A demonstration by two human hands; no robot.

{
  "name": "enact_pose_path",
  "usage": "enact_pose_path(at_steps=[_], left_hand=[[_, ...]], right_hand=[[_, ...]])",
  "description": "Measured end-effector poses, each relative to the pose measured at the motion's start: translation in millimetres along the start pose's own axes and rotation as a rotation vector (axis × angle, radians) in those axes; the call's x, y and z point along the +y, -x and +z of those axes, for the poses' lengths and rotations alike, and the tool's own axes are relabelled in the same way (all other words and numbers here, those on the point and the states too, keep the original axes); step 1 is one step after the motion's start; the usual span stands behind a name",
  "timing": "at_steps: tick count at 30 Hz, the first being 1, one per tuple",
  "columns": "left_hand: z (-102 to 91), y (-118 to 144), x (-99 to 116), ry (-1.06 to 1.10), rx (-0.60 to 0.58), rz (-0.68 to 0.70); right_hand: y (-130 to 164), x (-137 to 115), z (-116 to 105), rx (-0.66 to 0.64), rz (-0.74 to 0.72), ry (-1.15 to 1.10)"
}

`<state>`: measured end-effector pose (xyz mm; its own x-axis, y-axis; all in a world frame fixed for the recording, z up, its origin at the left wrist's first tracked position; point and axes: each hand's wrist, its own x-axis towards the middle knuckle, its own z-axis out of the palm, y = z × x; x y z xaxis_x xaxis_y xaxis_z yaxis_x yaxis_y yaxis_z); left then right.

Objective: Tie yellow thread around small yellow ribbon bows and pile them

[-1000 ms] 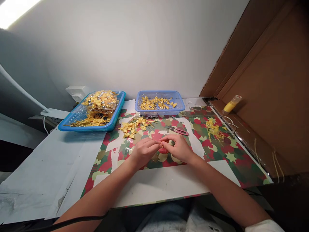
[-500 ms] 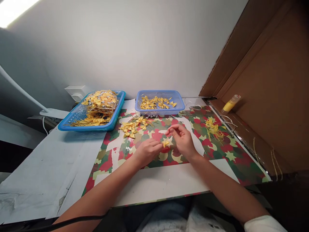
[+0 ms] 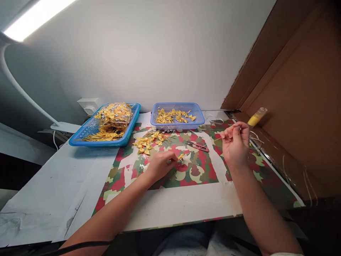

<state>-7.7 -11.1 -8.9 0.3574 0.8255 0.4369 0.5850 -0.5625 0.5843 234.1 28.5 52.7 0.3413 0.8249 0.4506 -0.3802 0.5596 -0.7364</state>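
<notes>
My left hand (image 3: pixel 162 164) pinches a small yellow ribbon bow (image 3: pixel 180 156) just above the patterned mat. A silver bead (image 3: pixel 180 160) shows at that bow. Raised to the right, my right hand (image 3: pixel 236 145) has its fingers closed together, gripping a thin yellowish thread (image 3: pixel 217 139) that stretches toward the bow. Whether a needle is also in those fingers I cannot tell. Thread snips (image 3: pixel 198 146) with a pink handle lie on the mat between the hands. Several yellow bows with wire-like stems (image 3: pixel 145 145) lie beyond my left hand.
A blue basket (image 3: pixel 93 143) at the left holds bagged bows and stems. Another blue basket (image 3: pixel 178 126) at the back holds loose bows, with silver beads (image 3: pixel 170 131) before it. A yellow thread spool (image 3: pixel 256 118) stands right, by a cardboard wall (image 3: pixel 293 89).
My right hand has moved up and to the right, away from my left hand, drawing out the thread. The snips have come into sight. My left hand stays near the same spot, holding the bow.
</notes>
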Motion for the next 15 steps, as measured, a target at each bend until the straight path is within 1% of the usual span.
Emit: enact_pose_path(at_steps=[1, 3, 5, 6, 8, 10, 11, 13, 15], left_hand=[[-1.5, -1, 3, 0.087, 0.009, -0.087], [-4.2, -2, 8, 0.329, 0.024, -0.297], [-5.9, -4, 11, 0.599, 0.038, -0.491], [-6.3, -5, 13, 0.709, 0.047, -0.562], [-6.8, -6, 15, 0.846, 0.066, -0.644], [-7.4, -7, 16, 0.909, 0.066, -0.672], [-7.8, -7, 16, 0.935, 0.058, -0.683], [-8.8, -7, 17, 0.999, 0.039, -0.724], [-9.7, -7, 17, 1.074, 0.021, -0.795]], right_hand=[[2, 1, 0, -0.013, -0.002, 0.013], [8, 4, 2, -0.059, -0.001, 0.057], [18, 7, 4, -0.152, 0.017, 0.160], [24, 9, 5, -0.223, 0.031, 0.246], [37, 13, 10, -0.423, 0.063, 0.460], [49, 17, 16, -0.639, 0.029, 0.616], [54, 19, 19, -0.718, -0.002, 0.649], [61, 23, 23, -0.776, -0.081, 0.663], [65, 28, 25, -0.761, -0.159, 0.647]])
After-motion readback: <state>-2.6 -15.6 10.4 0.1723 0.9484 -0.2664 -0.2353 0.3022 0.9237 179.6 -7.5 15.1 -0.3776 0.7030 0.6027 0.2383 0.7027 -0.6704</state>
